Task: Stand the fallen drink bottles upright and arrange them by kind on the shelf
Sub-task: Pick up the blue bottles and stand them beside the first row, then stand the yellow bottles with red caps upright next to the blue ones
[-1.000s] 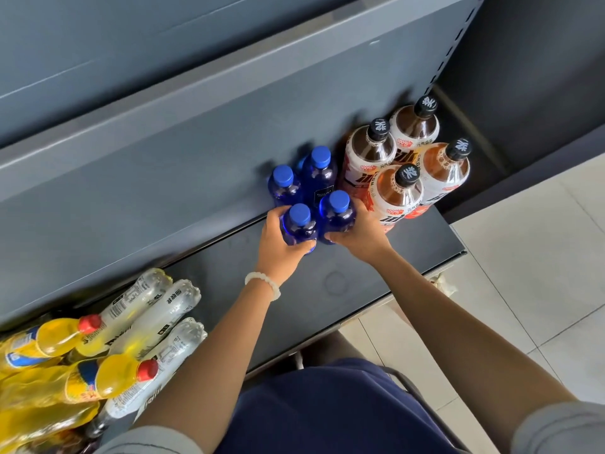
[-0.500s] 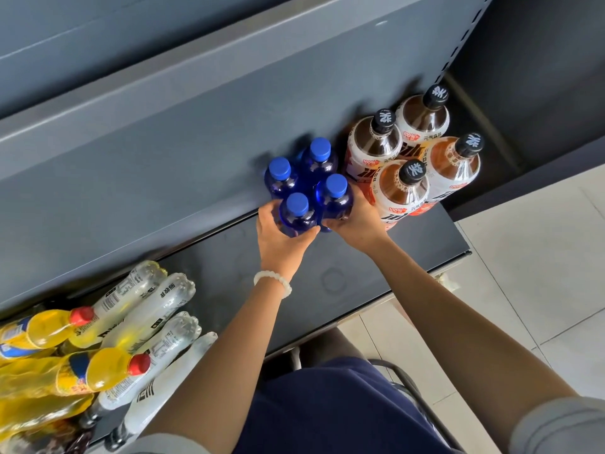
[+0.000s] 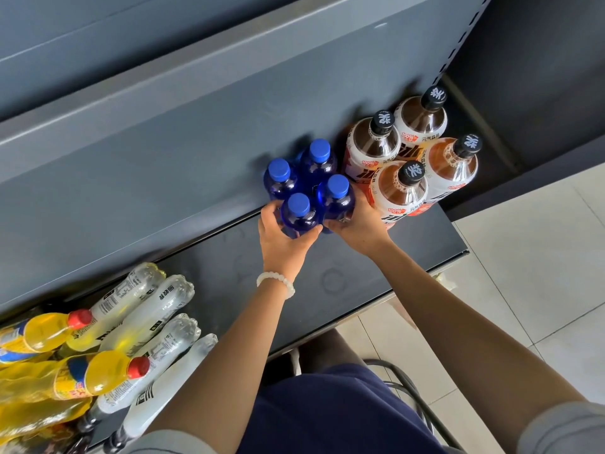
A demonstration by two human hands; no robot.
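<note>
— Just left of the brown drink bottles [image 3: 406, 158], your left hand [image 3: 281, 239] and right hand [image 3: 358, 224] curl round the front two blue bottles [image 3: 309, 188] standing on the shelf [image 3: 327, 273].

— How will they handle?

— Probably stiff and smooth; grip low on the bodies.

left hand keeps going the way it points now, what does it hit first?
The left hand already grips the nearest blue bottle, pointing toward the shelf's back. Pushed on, that bottle would probably meet the rear blue bottles first, then the grey back panel. The gap between them is unclear from above.
</note>
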